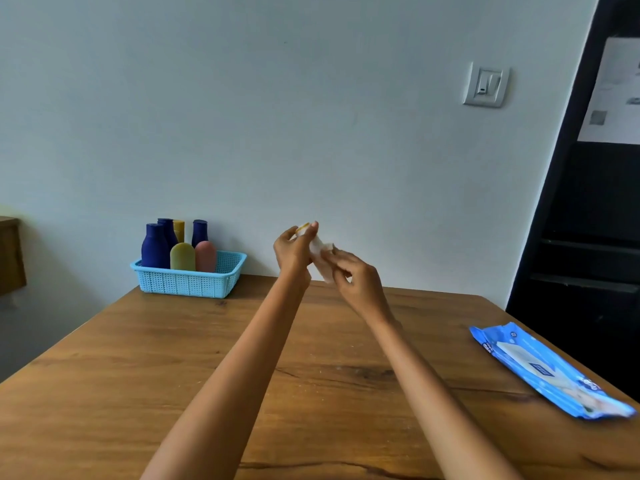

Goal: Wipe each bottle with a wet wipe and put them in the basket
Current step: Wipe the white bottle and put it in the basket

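My left hand [293, 251] grips a small bottle with a yellow cap [302, 228], held up above the far part of the wooden table [173, 368]. Only its cap shows; the body is hidden by my fingers and the wipe. My right hand [356, 282] pinches a white wet wipe [320, 256] against the bottle. At the back left stands a light blue basket [188, 280]. Inside it are several bottles: dark blue ones [154, 245], a yellow one [182, 257] and a pink one [205, 256].
A blue pack of wet wipes [547, 372] lies near the table's right edge. The table backs onto a pale wall with a light switch [486, 85]. A dark shelf unit [595, 220] stands to the right, and a wooden piece of furniture [10, 254] at far left.
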{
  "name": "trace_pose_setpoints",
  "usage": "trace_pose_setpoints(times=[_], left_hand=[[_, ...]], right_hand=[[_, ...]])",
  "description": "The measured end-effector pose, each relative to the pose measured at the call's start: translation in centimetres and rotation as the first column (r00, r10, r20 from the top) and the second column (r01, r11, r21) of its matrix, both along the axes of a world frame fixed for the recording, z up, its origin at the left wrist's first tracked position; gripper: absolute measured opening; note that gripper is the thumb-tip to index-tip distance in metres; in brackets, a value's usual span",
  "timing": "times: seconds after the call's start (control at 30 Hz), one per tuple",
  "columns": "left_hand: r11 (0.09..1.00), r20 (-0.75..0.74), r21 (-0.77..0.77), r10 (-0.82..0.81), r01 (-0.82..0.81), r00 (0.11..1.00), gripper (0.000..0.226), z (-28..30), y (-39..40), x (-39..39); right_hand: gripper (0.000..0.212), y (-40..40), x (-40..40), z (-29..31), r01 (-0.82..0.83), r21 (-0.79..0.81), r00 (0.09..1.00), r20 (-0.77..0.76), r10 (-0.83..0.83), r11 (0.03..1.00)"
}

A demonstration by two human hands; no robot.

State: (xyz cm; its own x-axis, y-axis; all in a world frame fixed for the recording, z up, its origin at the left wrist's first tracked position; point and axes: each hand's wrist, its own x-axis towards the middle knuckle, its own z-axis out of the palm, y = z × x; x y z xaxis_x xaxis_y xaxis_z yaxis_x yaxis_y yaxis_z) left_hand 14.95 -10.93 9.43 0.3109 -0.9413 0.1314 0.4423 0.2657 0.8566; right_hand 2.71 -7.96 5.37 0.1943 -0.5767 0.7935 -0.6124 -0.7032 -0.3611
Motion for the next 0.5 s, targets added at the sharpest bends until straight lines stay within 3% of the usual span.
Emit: trace_pose_setpoints(times=[0.07,0.23,0.3,0.37,0.5], left_hand=[[0.999,-0.019,0.032,0.03,-0.029,0.999,0.059,-0.2,-0.3,0.6],[0.996,-0.034,0.079,0.032,-0.029,0.999,0.06,-0.5,-0.2,0.7],[0.998,0.009,0.069,0.007,-0.008,1.0,0.057,-0.4,-0.1,0.3],[0.997,0.045,0.073,-0.029,0.026,0.999,0.054,-0.5,-0.2,0.0],[0.996,0.002,0.089,-0.023,0.023,1.0,0.049,-0.4,0.0,0.1]], right_hand=[[0.026,-0.3,-0.3,-0.5,0.069,-0.037,0.997,-0.038,-0.071,0.997],[0.023,-0.1,-0.6,0.1,0.239,-0.054,0.97,0.056,-0.236,0.97],[0.024,-0.1,-0.3,0.6,0.185,-0.125,0.983,0.043,-0.18,0.975],[0.035,0.0,0.5,0.8,0.094,-0.113,0.991,-0.084,-0.104,0.989],[0.038,0.4,1.3,0.0,0.023,-0.116,0.977,-0.209,-0.047,0.993]])
